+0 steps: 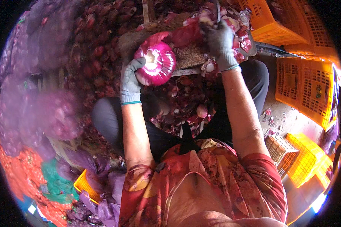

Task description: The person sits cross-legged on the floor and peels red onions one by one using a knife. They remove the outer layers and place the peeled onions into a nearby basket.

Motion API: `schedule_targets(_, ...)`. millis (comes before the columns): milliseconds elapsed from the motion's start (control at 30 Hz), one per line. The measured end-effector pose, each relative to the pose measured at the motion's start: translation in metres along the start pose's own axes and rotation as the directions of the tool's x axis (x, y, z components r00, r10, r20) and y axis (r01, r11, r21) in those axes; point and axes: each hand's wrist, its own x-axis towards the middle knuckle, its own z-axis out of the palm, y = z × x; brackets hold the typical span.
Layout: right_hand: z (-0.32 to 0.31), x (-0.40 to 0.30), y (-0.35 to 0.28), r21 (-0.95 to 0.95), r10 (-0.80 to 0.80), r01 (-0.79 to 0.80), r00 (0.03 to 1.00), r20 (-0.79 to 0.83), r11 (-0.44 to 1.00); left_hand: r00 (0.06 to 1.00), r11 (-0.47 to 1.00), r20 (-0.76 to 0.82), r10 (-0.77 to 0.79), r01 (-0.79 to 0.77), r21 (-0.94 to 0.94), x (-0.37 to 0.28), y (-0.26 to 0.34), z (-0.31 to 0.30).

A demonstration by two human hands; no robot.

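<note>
In a grey work glove, my left hand (133, 76) grips a large red onion (159, 66) from its left side. A pale, partly bared end of the onion faces up, and a flap of loose red skin (157, 39) stands off its far edge. My right hand (222, 39), gloved as well, is closed around a knife whose narrow metal blade (218, 10) points away from me; its handle is hidden in the fist. Under both hands lies a worn wooden board (191, 55) with onion skins and trimmings (242, 24) heaped at its right end.
Many loose red onions and skins (96, 56) cover the floor ahead and left. Purple mesh sacks of onions (20, 107) stack up at the left. Orange plastic crates (304, 90) stand at the right, with yellow crates (305, 156) nearer me. A yellow basket (86, 185) sits behind left.
</note>
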Motion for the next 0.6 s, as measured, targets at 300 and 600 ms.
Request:
schedule_targets(300,-0.015,-0.071,-0.068,-0.015,-0.502,0.606,0.673,0.543,0.795,0.997,0.936,0.08,-0.013,-0.016,0.35,-0.026,0.024,0.068)
schedule_targets(600,0.016,-0.043,-0.015,0.115,-0.357,0.338,0.881,0.31,0.934,0.989,0.876,0.12,-0.084,0.016,0.482,-0.036,0.029,0.064)
